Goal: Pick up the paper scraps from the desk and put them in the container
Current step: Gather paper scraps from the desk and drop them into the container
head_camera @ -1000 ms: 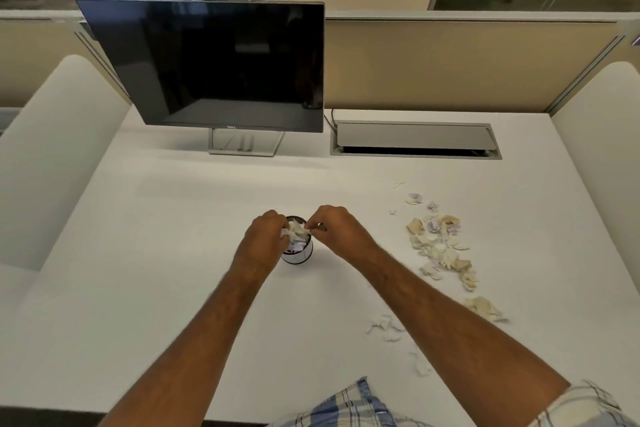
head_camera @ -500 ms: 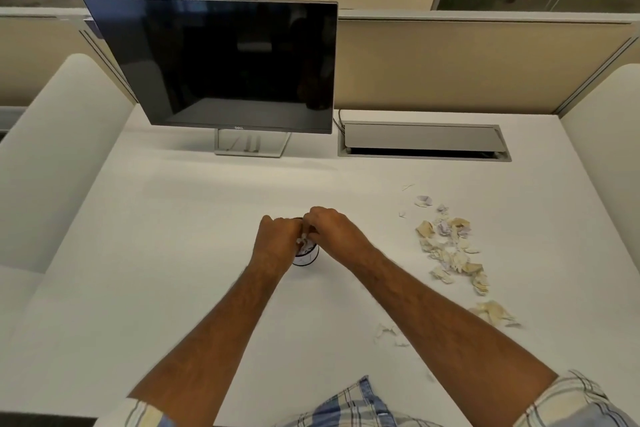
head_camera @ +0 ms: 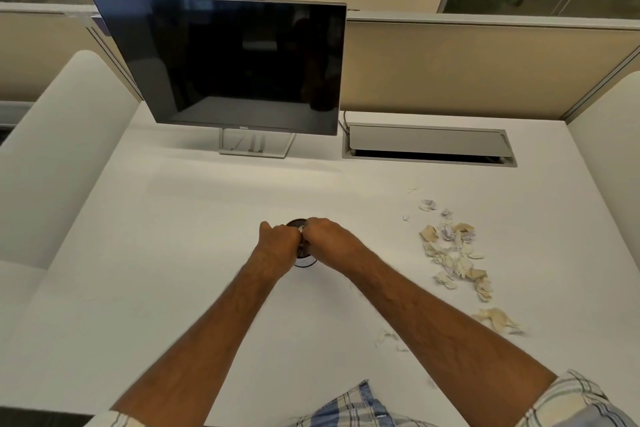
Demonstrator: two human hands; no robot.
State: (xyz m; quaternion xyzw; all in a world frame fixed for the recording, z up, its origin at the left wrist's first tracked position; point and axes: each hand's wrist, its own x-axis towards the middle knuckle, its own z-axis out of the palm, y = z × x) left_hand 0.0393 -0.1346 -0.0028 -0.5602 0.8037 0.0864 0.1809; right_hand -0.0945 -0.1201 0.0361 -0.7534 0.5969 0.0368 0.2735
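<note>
Crumpled paper scraps [head_camera: 453,253] beside small round container [head_camera: 304,262]

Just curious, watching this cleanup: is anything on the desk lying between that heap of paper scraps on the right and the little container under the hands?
Nothing visible does. Bare white desk separates the paper scraps from the container. Only the right hand and left hand crowd its mouth.

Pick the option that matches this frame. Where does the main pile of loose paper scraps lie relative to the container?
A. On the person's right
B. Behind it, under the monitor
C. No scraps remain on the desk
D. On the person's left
A: the paper scraps lie scattered on the desk to the right of the container, beyond the right hand.
</note>
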